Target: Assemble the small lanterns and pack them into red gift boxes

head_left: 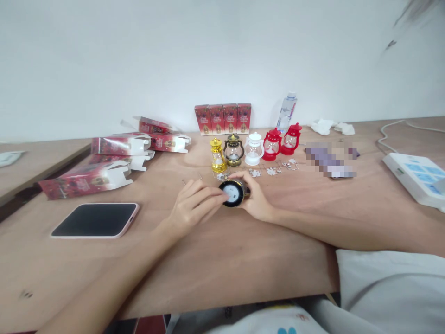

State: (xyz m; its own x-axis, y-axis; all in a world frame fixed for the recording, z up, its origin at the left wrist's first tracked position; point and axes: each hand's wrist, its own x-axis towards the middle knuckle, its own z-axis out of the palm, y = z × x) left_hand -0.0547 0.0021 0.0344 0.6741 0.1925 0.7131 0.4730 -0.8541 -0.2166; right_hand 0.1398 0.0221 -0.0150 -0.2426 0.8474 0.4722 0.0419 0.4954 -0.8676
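Note:
My right hand (256,198) is wrapped round a dark lantern (232,193) lying on its side, its round base with a pale disc turned towards me. The fingertips of my left hand (194,202) touch that base; its fingers are bent and close together. Behind my hands stand a gold lantern (218,157), a bronze lantern (234,150), a white lantern (254,149) and two red lanterns (271,144). Small metal pieces (273,171) lie in front of them, partly hidden by my right hand.
Opened red boxes (100,178) lie at the left, above a phone (95,220). Upright red boxes (223,119) and a bottle (287,112) stand by the wall. At the right are crumpled tissues (322,126), a blurred purple item (330,160) and a white device (417,178) with a cable.

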